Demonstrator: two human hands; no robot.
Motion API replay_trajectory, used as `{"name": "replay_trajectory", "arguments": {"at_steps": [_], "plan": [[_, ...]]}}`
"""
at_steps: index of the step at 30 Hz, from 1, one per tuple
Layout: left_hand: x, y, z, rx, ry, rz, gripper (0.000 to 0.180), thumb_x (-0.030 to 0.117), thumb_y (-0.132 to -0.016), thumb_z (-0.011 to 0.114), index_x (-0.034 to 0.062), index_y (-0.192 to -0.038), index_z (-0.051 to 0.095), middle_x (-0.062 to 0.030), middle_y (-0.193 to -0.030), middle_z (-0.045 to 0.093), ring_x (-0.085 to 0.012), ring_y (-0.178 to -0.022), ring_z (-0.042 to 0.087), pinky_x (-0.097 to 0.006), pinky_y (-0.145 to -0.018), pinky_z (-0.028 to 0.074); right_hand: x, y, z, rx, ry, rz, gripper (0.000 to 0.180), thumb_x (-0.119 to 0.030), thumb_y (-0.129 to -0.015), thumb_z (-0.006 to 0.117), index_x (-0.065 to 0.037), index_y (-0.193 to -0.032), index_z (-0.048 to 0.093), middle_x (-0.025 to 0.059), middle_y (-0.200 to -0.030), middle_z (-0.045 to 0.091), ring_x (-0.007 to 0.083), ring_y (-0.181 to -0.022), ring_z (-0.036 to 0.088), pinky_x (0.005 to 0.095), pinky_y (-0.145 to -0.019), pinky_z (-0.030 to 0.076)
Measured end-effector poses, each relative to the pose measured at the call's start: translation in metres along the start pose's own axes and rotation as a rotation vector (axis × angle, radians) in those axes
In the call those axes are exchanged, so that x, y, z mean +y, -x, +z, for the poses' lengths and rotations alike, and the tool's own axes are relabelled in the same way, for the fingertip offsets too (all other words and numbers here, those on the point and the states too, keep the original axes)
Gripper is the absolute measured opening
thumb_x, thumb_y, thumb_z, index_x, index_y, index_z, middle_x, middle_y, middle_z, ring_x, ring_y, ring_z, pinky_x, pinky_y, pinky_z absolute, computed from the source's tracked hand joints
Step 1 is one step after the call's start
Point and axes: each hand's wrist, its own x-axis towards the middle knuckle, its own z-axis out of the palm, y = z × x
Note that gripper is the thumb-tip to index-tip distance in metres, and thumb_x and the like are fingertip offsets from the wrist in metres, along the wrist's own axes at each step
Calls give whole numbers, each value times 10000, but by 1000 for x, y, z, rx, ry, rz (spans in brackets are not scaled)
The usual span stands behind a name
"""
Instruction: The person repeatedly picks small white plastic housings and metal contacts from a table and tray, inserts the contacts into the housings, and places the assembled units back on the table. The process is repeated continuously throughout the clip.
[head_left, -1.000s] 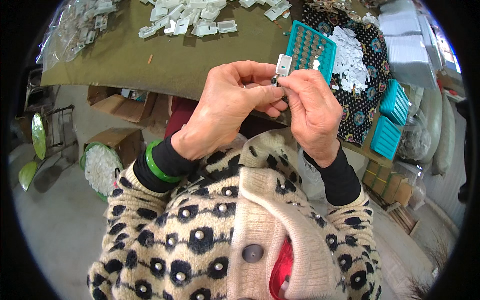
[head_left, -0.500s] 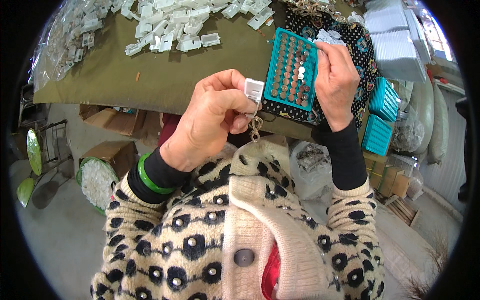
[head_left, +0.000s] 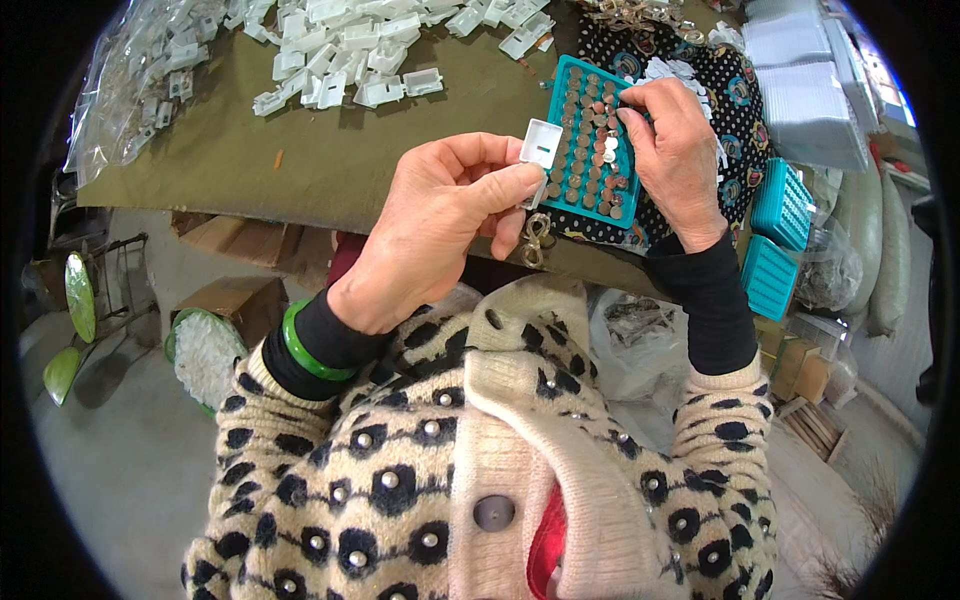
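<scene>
The left hand (head_left: 440,215) pinches a small white rectangular plastic case (head_left: 542,143) between thumb and fingers, its hollow side up with a dark slot in the floor; a gold-toned metal chain (head_left: 536,240) hangs below those fingertips. The right hand (head_left: 675,160) bends its thumb and forefinger close together over the right edge of a teal rectangular plastic tray (head_left: 558,95); whether anything sits between those tips I cannot tell. The tray's long axis runs roughly away from the body, and the right hand is the nearer one, reaching over it, while the case overlaps its left edge in view. So the tray lies between the two hands, right of the left and just left of the right, bearing rows of round brownish metal discs (head_left: 572,140) and a few shiny white discs (head_left: 611,150), upon a black polka-dot cloth (head_left: 745,130)
</scene>
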Motion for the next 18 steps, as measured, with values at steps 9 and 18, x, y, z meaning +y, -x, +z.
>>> {"name": "replay_trajectory", "arguments": {"at_steps": [9,18], "plan": [[-4,-4,-2,2,-26,13,225,82,-921,651,-25,-1116,616,-110,-975,693,-174,-749,700,-263,-631,578,-9,-6,-3,-7,-8,-56,98,15,-830,649,4,-923,618,105,-854,620,234,-762,621,327,-669,502],[-9,-6,-6,-185,219,93,241,58,-953,596,14,-1189,575,-155,-1107,673,-255,-942,708,-284,-656,594,-69,12,-24,115,-472,133,106,26,-855,656,-17,-950,676,85,-905,636,181,-772,629,275,-665,508]]}}
